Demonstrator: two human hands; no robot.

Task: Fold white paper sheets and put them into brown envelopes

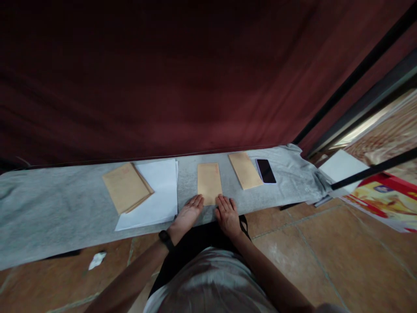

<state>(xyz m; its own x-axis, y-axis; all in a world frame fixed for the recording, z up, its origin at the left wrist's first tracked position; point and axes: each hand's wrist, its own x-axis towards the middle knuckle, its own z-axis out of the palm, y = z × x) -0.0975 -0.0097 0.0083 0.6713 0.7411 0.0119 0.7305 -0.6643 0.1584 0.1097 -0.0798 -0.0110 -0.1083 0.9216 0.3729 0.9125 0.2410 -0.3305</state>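
Observation:
A brown paper envelope [209,180] lies flat in front of me, with small red print near its upper right corner. My left hand [190,211] rests on its lower left corner, fingers stretched out. On the lower right corner lies my right hand [227,214], its fingers flat and slightly spread. Another brown envelope [245,170] lies at a slant to the right, beside a dark-screened smartphone [266,171]. To the left, a stack of brown envelopes [126,187] partly covers some white paper sheets [161,191].
Everything sits on a narrow surface covered with grey cloth [74,208]. A dark red curtain [182,87] hangs behind it. At the right are a black bar [368,174] and a red and yellow printed box [387,198]. Crumpled white tissue [97,260] lies on the tiled floor [312,248].

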